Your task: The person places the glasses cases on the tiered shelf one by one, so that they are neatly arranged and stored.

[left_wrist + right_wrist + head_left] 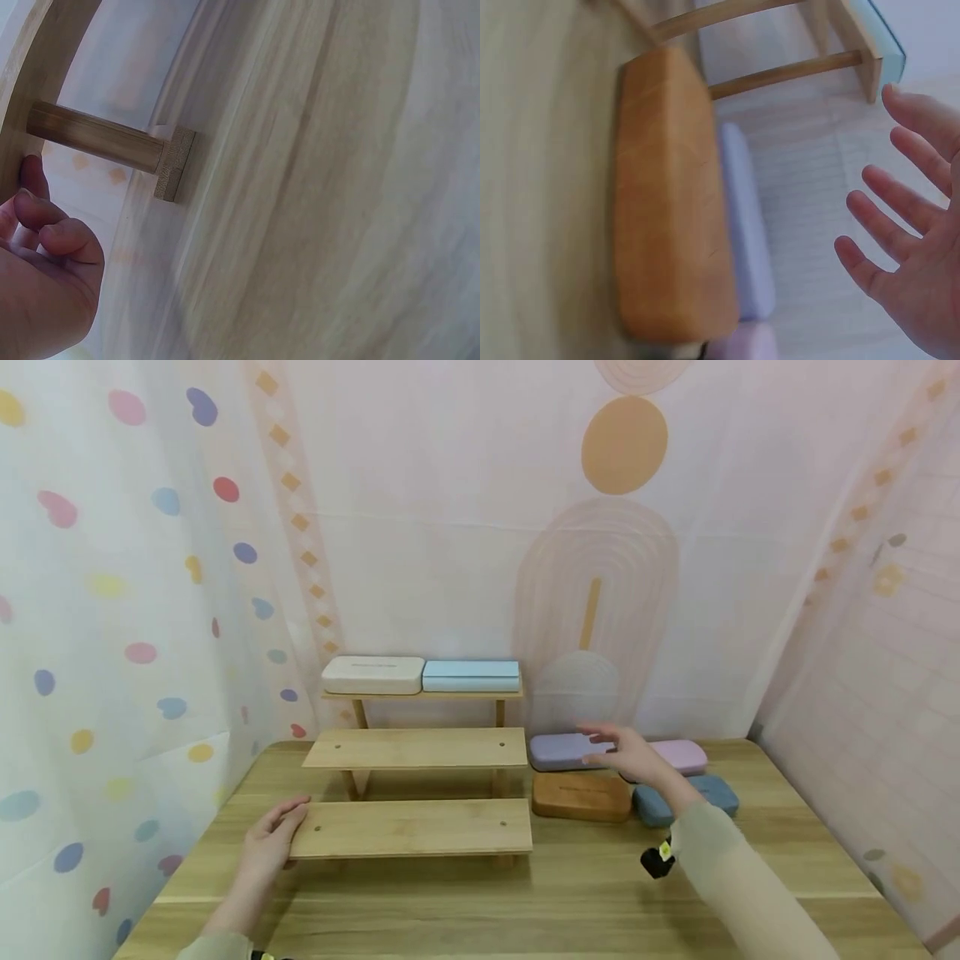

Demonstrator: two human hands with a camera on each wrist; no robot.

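Note:
At the left end of the lowest step of a three-tier wooden rack (412, 828), my left hand (275, 837) grips the board's edge; curled fingers (66, 238) show beside the board in the left wrist view. My right hand (633, 755) hovers with spread fingers, holding nothing, over a lavender glasses case (558, 752). In front of that case lies a brown glasses case (581, 797), large in the right wrist view. A pink case (684, 757) and a blue case (716, 793) lie to its right, partly hidden by my right hand and arm.
On the rack's top tier, a white glasses case (373, 675) and a light blue case (471, 676) stand side by side. The wooden table (480, 914) meets patterned curtains (420, 527) at the back and sides.

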